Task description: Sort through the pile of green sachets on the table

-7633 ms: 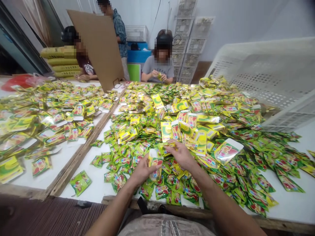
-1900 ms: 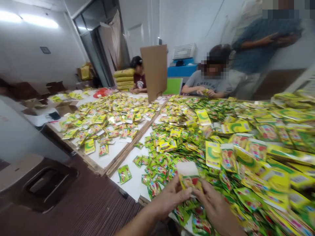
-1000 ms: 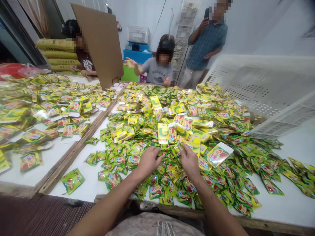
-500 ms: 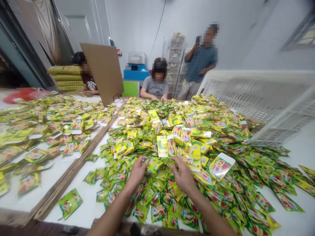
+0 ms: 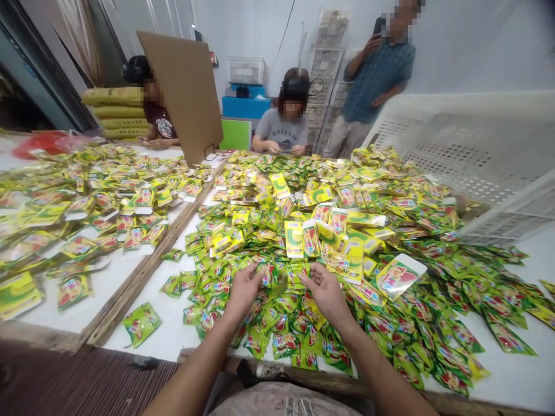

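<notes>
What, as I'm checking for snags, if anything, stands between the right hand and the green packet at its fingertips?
Nothing visible: the right hand is right at the edge of the green packet. The yellow box lies beyond, not between.

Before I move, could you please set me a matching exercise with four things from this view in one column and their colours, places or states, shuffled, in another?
1. Cardboard sheet
2. Perforated crate
3. Lone sachet
4. Left hand

A. Lying on the white tabletop, just right of the wooden strip
B. Holding the edge of a green sachet
C. Brown, standing up beyond the sachets, left of centre
D. White, tilted, at the right side

Pairs: 1-C, 2-D, 3-A, 4-B
</notes>
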Demonstrator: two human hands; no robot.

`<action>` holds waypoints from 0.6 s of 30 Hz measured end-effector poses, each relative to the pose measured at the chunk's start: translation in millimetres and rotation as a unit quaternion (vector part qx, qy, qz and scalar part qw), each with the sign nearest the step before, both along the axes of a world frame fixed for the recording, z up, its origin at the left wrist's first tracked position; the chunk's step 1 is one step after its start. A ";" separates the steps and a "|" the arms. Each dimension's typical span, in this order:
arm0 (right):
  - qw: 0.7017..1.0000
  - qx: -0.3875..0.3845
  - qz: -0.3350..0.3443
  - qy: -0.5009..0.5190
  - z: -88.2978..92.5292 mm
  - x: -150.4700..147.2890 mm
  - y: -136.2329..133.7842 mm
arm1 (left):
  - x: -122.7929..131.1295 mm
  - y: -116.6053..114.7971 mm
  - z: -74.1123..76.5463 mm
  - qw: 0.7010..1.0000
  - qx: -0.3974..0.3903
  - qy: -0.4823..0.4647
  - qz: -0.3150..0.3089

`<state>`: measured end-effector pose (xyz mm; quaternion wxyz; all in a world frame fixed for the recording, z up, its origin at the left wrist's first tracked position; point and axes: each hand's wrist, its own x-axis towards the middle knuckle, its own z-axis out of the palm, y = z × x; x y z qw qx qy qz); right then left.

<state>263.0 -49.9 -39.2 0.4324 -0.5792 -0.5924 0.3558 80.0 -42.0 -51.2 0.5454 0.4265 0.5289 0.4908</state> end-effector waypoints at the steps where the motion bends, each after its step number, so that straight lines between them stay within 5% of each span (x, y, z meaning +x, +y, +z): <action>1: 1.000 0.006 0.005 0.003 -0.4 0.2 -0.2 | -0.9 0.4 -0.1 0.999 0.015 0.031 0.000; 5: 0.997 0.029 -0.010 -0.065 -0.8 7.8 2.9 | -7.7 1.9 2.4 0.968 0.088 0.234 0.006; 10: 0.996 0.027 -0.072 -0.044 2.4 44.4 2.1 | -6.6 -5.4 14.2 0.868 0.194 0.455 0.038; 14: 0.996 -0.006 -0.093 0.011 8.4 60.2 -14.9 | 34.9 -16.6 12.1 0.866 0.251 0.410 -0.138; 18: 0.988 -0.042 -0.138 0.049 5.7 58.3 -28.2 | 85.8 -26.3 -6.4 0.822 0.210 0.461 -0.259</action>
